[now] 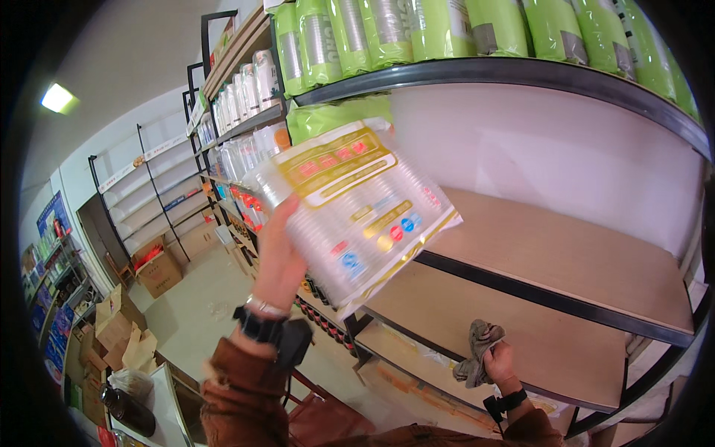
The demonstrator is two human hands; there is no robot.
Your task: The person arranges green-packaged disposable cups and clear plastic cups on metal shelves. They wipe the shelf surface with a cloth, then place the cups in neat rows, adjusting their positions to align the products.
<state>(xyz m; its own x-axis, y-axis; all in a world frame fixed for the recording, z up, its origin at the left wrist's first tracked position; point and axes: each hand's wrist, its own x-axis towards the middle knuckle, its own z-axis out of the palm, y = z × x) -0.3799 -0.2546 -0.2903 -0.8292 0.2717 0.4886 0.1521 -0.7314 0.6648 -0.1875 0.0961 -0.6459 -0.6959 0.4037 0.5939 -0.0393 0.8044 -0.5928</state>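
Note:
My left hand [277,251] grips a clear plastic pack of stacked disposable cups [357,218] by its left side, raised in front of the shelving. The pack is tilted, with gold bands and colored printing on its film. Lower right, my right hand [499,360] holds a bunched grey-brown cloth [479,352] over the edge of a lower shelf board [503,313]. Behind the pack, a green package [335,114] rests partly hidden on the same unit. A wooden shelf board [547,246] with a dark metal front edge extends to the right of the pack.
Green cup packs [441,31] line the upper shelf above a dark metal rail [503,70]. Further shelves hold white bottle-like packages [262,78]. A red stool [327,416] stands below. At left are cardboard boxes [159,268] and a counter with a dark bottle [128,410].

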